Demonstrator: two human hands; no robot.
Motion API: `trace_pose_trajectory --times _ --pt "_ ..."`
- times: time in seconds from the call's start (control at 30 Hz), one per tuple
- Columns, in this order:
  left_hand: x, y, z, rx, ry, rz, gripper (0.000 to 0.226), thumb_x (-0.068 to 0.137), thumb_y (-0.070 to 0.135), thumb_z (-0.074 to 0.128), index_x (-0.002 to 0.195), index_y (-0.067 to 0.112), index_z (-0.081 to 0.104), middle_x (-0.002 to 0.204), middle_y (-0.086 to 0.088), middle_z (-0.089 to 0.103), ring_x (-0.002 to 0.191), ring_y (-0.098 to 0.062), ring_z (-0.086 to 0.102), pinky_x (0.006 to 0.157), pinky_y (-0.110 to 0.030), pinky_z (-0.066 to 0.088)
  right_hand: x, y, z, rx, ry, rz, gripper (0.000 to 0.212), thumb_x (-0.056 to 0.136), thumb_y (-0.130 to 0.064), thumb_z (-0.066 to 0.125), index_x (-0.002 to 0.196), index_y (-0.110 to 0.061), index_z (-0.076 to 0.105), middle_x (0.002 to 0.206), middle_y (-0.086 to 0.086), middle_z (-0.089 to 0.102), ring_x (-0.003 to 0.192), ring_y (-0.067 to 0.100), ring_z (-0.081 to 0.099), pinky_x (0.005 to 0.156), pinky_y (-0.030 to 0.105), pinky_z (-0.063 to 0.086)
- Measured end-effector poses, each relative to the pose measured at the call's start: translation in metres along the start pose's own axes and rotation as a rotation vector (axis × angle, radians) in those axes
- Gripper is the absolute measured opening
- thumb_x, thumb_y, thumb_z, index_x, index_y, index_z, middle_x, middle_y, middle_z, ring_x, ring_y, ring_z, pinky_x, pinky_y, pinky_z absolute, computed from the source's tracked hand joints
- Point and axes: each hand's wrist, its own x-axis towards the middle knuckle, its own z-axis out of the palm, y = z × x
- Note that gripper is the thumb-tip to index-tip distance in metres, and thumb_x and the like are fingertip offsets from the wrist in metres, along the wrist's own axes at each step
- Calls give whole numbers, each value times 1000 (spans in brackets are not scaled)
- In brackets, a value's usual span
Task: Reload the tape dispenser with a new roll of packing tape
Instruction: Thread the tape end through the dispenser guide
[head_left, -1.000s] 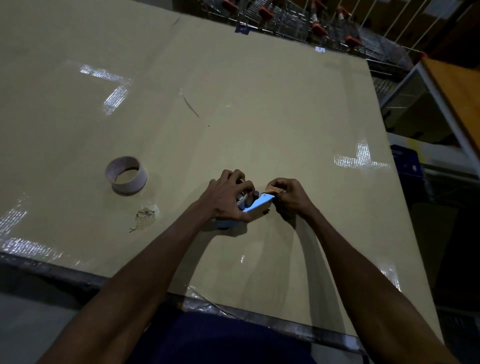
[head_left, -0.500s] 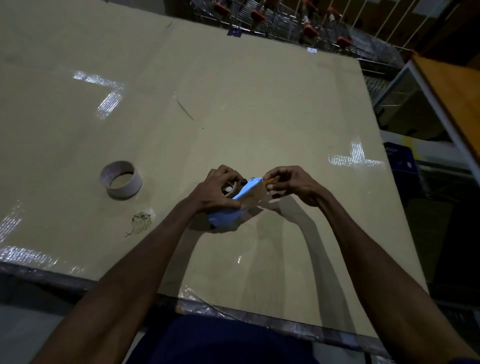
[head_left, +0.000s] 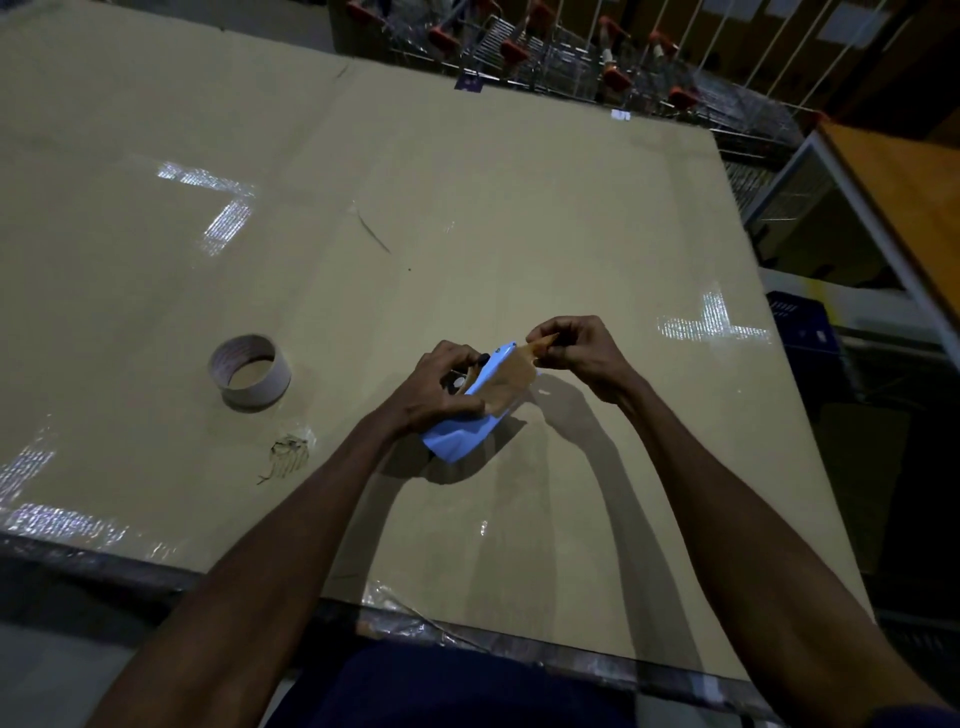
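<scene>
A blue tape dispenser (head_left: 457, 435) is tilted up off the cardboard-covered table (head_left: 467, 208), near its front middle. My left hand (head_left: 441, 387) grips the dispenser around its body. A strip of brown packing tape (head_left: 511, 376) stretches from the dispenser up to my right hand (head_left: 574, 348), which pinches the tape's free end just right of the dispenser's top. The roll inside the dispenser is mostly hidden by my left hand. An empty cardboard tape core (head_left: 250, 370) lies flat on the table to the left, apart from both hands.
A crumpled scrap of clear tape (head_left: 288, 453) lies near the core. Shiny tape patches (head_left: 711, 322) mark the table. Shopping carts (head_left: 571, 57) stand beyond the far edge. A wooden-topped bench (head_left: 904, 192) and a blue crate (head_left: 802, 322) are on the right.
The dispenser has tipped up and shifted slightly left in my left hand. My right hand has pulled the tape end up and to the right, drawing out a longer brown strip.
</scene>
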Motion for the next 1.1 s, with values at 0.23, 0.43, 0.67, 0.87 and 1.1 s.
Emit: trace_pose_trajectory --times 0.23,0.43,0.67,0.87,1.1 --pt "0 3 -19 270 33 -14 58 53 59 62 109 48 54 121 16 46 115 -15 43 86 -38 49 5 -2 11 127 167 54 36 73 25 54 74 -6 71 68 7 67 71 23 65 79 39 58" --pt "-6 5 -23 714 132 241 71 52 62 64 117 35 59 127 3 48 119 -23 42 71 -35 46 -4 1 13 250 160 100 35 77 25 46 79 -2 69 79 10 65 78 23 63 75 40 62" --pt "-11 -7 -17 1158 231 497 50 66 54 66 107 24 65 127 -12 55 118 -37 51 87 -48 39 -18 17 4 185 72 182 32 94 3 57 124 -5 63 89 13 69 74 24 69 68 37 61" --pt "-6 -20 -8 1271 271 644 41 84 44 59 116 18 61 133 -14 44 120 -38 44 93 -63 42 -14 13 21 95 13 392 56 90 -53 63 106 1 67 84 23 72 67 29 69 62 37 61" --pt "-7 -28 -9 1318 221 686 67 82 65 52 129 16 55 137 -15 47 125 -37 41 96 -61 42 -8 18 37 220 84 418 38 86 -16 73 103 17 64 88 28 69 65 29 68 63 36 62"
